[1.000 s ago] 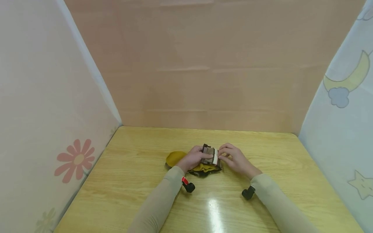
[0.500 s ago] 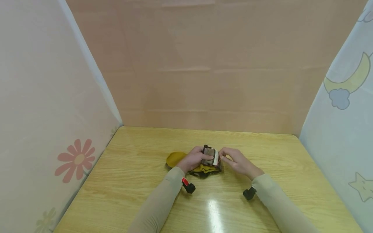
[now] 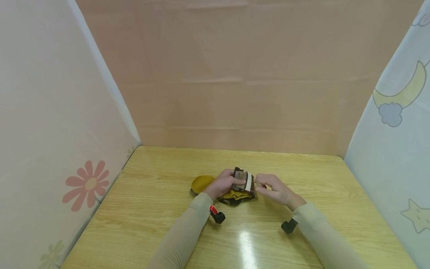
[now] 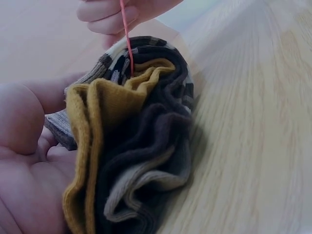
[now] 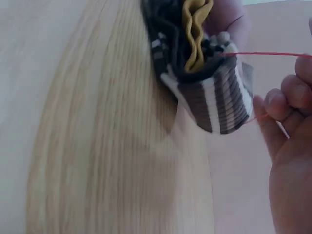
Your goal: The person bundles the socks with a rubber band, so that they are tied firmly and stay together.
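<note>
A folded bundle of knit socks (image 3: 248,182), striped brown, grey and white with mustard and dark layers, is in my left hand (image 3: 220,184). The thumb lies over the bundle and the fingers go under it. A mustard part (image 3: 201,182) sticks out left of that hand. My right hand (image 3: 277,190) is just right of the bundle, fingers curled, pinching a thin red rubber band (image 5: 273,53). In the right wrist view two taut red strands run from the striped end of the socks to the fingers. The left wrist view shows one strand (image 4: 127,39) entering the folds.
The bundle is low over a light wood table (image 3: 161,224). A plain tan sheet (image 3: 218,74) hangs behind the table. Pale printed sheets stand at the left (image 3: 43,112) and right (image 3: 386,149) sides. Black wrist cameras (image 3: 218,216) sit on the sleeves.
My right hand has moved slightly right and toward me, away from the socks, its fingers curling more as it draws the red band outward. The left hand and the socks stay in place.
</note>
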A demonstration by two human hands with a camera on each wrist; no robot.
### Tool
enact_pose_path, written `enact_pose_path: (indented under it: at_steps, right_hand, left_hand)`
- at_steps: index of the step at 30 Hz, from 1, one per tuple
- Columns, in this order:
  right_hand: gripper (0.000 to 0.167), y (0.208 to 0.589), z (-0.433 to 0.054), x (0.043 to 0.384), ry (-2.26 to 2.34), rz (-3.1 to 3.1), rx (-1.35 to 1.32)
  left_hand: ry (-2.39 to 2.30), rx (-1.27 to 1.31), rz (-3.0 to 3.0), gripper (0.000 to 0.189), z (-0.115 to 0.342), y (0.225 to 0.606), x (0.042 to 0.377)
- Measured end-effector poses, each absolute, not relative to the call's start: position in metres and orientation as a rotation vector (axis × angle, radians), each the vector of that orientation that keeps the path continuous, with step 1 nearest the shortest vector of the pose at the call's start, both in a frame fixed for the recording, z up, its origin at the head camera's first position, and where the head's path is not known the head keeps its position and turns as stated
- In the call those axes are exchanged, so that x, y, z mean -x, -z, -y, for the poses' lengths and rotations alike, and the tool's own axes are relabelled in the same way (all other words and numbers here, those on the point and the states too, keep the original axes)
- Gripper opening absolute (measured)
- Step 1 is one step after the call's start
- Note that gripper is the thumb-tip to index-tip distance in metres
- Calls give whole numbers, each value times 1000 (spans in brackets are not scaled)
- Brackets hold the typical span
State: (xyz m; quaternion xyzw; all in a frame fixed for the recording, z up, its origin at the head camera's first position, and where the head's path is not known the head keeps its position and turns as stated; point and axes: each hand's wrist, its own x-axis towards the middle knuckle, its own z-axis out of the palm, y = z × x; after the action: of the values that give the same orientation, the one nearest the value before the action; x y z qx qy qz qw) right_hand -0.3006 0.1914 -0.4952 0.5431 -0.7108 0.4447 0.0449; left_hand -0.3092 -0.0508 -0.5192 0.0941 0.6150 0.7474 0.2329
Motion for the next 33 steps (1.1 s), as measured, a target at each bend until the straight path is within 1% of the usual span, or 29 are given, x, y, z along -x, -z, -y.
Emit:
enact_pose_path:
  at_steps: [6, 9, 15, 17, 20, 23, 25, 28, 33]
  right_hand:
    - [41, 487, -193, 297, -1734, 2213, -1727]
    - [38, 486, -194, 297, -1959, 2126, -1814]
    - [28, 483, -194, 297, -2260, 1722, -1993]
    - [32, 485, -194, 297, -2332, 1609, -2022]
    - [46, 487, -194, 297, -2443, 1470, -2043]
    - [62, 488, -195, 295, -2609, 1386, -1990]
    - [69, 487, -196, 294, -2724, 1368, -1911]
    - [72, 489, -196, 294, -2840, 1358, -1784]
    - [73, 497, -193, 297, -2796, 1392, -1663]
  left_hand:
    - [-2048, -251, -1699, 8, 50, 518, 309]
    - [-2049, -248, -1707, 6, 49, 517, 309]
    - [-2067, -255, -1725, 7, 46, 518, 310]
    - [-2077, -254, -1725, 8, 46, 519, 311]
    - [-2079, -243, -1722, 9, 47, 518, 310]
    - [-2075, -238, -1727, 16, 47, 518, 311]
    - [-2066, -235, -1726, 20, 47, 518, 310]
    - [-2053, -232, -1723, 22, 47, 519, 311]
    - [-2046, -239, -1728, 21, 47, 520, 310]
